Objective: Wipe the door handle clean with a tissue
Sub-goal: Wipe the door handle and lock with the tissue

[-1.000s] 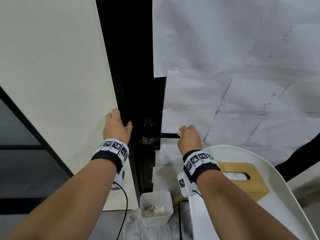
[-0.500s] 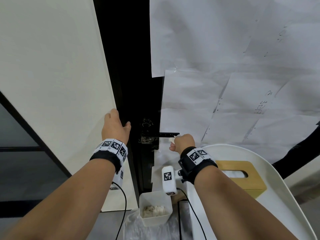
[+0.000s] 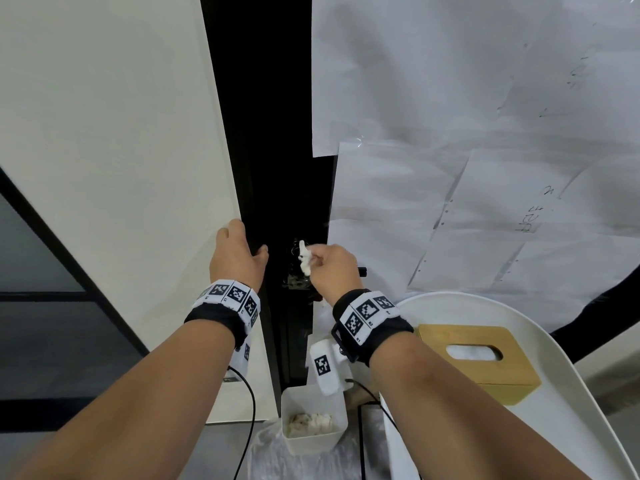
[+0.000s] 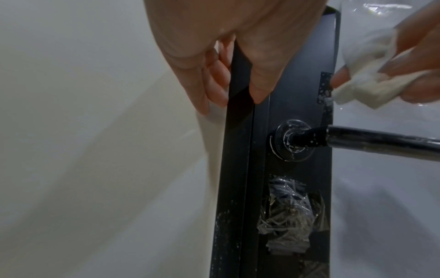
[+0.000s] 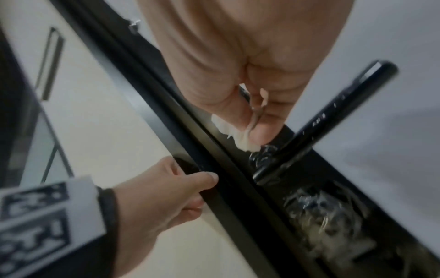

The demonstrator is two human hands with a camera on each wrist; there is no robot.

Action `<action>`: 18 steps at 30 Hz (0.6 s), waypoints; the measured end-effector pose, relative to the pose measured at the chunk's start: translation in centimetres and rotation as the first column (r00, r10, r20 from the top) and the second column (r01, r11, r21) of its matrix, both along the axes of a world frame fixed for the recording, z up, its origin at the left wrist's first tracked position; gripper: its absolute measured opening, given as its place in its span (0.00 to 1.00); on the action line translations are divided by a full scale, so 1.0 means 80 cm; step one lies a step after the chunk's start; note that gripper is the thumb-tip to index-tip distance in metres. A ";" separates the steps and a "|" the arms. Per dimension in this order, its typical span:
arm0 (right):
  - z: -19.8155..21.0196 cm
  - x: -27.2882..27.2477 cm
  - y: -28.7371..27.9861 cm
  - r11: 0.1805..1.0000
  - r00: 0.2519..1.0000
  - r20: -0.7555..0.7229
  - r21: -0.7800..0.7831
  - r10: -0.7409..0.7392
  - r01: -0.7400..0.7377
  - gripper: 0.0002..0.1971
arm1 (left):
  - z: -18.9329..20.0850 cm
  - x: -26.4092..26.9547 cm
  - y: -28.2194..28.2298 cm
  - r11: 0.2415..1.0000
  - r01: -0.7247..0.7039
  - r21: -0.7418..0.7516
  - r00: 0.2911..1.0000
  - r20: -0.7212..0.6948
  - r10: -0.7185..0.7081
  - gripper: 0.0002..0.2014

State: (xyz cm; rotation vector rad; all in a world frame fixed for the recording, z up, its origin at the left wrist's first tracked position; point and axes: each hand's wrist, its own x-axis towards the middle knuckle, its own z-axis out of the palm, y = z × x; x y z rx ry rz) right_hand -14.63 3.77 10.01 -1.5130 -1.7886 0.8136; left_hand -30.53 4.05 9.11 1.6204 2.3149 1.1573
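- Pinching a crumpled tissue (image 3: 305, 258), the right hand (image 3: 330, 268) hovers just above the door handle (image 4: 381, 140), near its round base.
- Left hand (image 3: 239, 258) grips the door edge (image 4: 240, 131) left of the handle.

There are faint pen marks on the white paper sheets (image 3: 485, 202) taped to the door, but they are too pale and turned to read. The wristbands (image 3: 367, 311) show only black-and-white square patterns, no words
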 end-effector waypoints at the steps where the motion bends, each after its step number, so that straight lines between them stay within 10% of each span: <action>1: 0.002 0.005 0.003 0.996 0.996 0.086 0.090 0.003 -0.011 0.20 | 0.000 0.000 0.000 1.000 0.002 0.000 1.000 0.000 -0.002 0.16; 8: -0.024 0.020 0.001 0.972 0.842 0.539 0.204 -0.011 -0.118 0.10 | -0.003 -0.002 0.001 1.000 0.011 0.009 1.000 -0.006 -0.011 0.16; 18: -0.020 -0.011 0.007 0.926 0.872 0.462 0.237 0.160 -0.295 0.23 | -0.003 -0.004 0.002 1.000 0.003 -0.015 1.000 -0.018 -0.003 0.17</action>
